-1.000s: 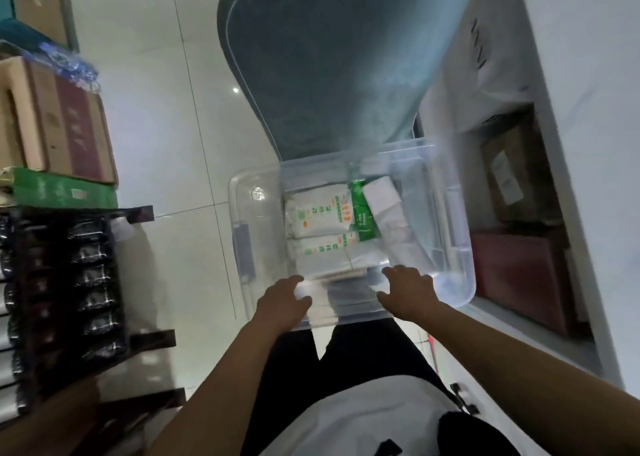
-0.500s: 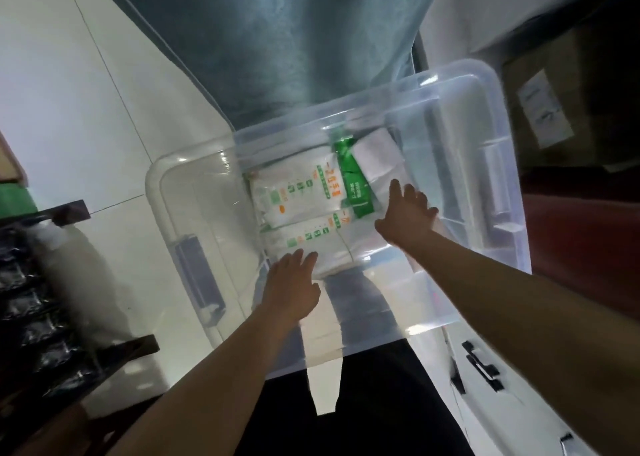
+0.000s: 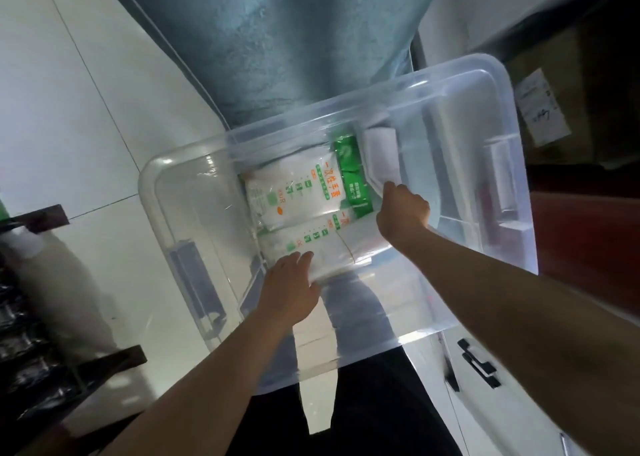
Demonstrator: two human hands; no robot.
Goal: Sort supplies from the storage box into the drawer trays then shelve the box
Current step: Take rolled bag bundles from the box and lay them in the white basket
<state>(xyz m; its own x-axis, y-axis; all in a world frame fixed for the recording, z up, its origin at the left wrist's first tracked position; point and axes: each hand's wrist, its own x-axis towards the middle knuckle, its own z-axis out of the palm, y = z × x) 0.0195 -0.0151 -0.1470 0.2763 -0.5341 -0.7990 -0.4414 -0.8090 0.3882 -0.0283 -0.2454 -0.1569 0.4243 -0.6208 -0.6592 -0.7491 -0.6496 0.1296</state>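
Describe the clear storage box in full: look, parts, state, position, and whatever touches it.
The clear storage box is see-through plastic with rounded corners, a thick rim, and a latch handle on each short side. It is open, no lid in view, tilted in front of the person's legs. Inside lie two white packs with green and orange print, a green packet and a white packet. The left hand rests on the nearer white pack; the right hand reaches in at the white packet.

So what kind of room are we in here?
Probably a storeroom or back office. A labelled cardboard carton sits on a shelf at the right, a dark rack of wrapped stock stands at the left, and the floor is pale tile. Both hands are inside a clear box of packets.
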